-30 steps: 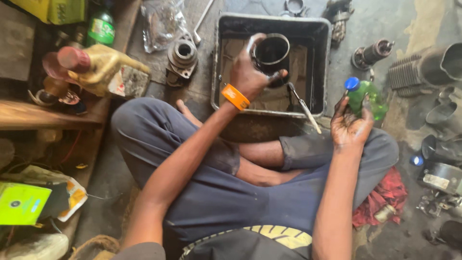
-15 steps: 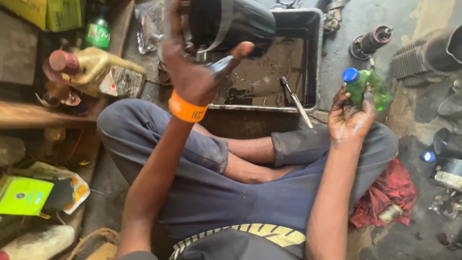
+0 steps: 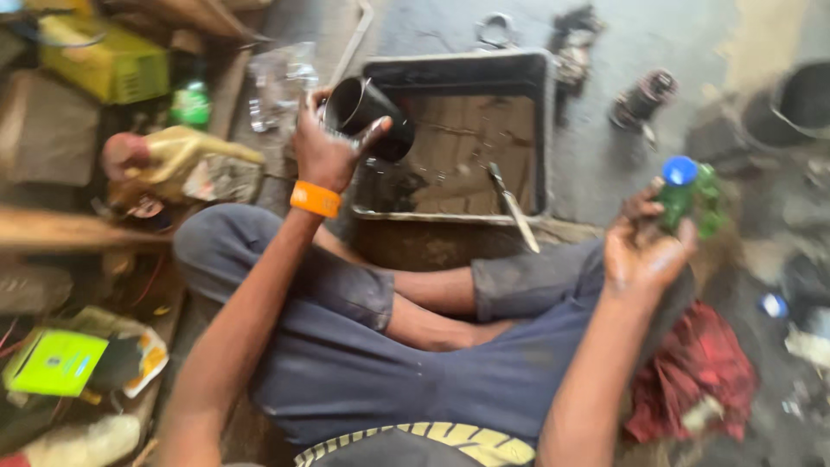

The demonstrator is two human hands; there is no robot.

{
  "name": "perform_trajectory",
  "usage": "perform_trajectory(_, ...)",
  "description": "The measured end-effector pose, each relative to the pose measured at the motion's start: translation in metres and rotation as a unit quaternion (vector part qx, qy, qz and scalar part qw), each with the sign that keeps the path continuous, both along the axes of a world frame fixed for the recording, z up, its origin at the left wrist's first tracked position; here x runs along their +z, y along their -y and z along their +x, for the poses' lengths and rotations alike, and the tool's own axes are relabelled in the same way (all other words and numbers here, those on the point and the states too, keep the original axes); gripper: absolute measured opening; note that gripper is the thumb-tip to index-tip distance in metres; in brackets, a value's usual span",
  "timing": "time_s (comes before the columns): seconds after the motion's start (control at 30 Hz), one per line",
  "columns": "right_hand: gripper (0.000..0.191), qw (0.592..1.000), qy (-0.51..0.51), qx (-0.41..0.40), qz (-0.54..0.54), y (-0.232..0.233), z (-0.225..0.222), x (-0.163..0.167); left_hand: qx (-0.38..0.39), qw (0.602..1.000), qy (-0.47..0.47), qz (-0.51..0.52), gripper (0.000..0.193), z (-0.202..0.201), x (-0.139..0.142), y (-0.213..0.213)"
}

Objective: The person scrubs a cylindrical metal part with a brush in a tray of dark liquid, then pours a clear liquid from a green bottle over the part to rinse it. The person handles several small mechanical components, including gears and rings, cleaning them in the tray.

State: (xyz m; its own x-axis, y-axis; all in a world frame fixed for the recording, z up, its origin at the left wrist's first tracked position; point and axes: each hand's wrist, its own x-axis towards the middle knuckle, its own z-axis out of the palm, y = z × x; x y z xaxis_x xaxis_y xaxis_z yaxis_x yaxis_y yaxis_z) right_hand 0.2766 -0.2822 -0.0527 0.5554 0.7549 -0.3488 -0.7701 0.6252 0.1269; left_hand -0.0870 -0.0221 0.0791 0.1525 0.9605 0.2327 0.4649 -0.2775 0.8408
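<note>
Far left: a lime-green box (image 3: 54, 361) lies on the floor beside the person's knee; above it a yellow crate (image 3: 108, 62), a small green bottle (image 3: 190, 105) and a yellowish plastic jug (image 3: 177, 160) lying on its side with a reddish cap. All blurred.

Left hand (image 3: 324, 151): raised over the near-left corner of the tray, orange wristband (image 3: 315, 199) on the wrist. Fingers clenched around a dark metal cylinder (image 3: 367, 117), a hollow sleeve with its open mouth tilted up and to the left. The cylinder is clear of the tray, held in the air above its left rim.

Centre: grey rectangular metal tray (image 3: 545, 130) on the floor in front of the crossed legs, holding murky brown liquid. A slim metal tool (image 3: 512, 206) leans across the tray's near-right edge, its handle end sticking out over the rim toward the person.

Behind the tray: dark metal parts (image 3: 644, 97) on the concrete floor, well apart from both hands; too blurred to identify.

Right hand (image 3: 644, 251): raised above the right knee, well apart from the tray. It is grasping a green plastic bottle (image 3: 692, 201) with a blue cap, held upright, thumb and fingers wrapped around the lower body.

Below the right hand: a red rag (image 3: 696, 367) on the floor beside the thigh.
</note>
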Motion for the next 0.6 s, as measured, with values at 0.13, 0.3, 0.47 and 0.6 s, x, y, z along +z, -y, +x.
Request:
perform_trajectory(0.13,0.052,1.0,-0.006,0.025,0.015,0.001,0.007,-0.01,0.007,0.991,-0.023,0.129,0.082,-0.023,0.014,-0.037)
perform_trajectory(0.3,0.046,0.997,0.011,0.06,0.051,0.01,0.01,-0.001,0.045,0.933,-0.186,0.305,0.098,-0.038,0.011,-0.102)
perform_trajectory(0.47,0.041,0.986,0.106,0.129,0.029,0.016,0.016,0.023,0.118,0.95,-0.124,0.26,0.103,-0.03,-0.026,-0.157)
perform_trajectory(0.6,0.047,0.959,0.207,0.17,-0.087,0.026,0.044,0.051,0.042,0.977,-0.136,0.162,0.091,-0.018,-0.046,-0.184)
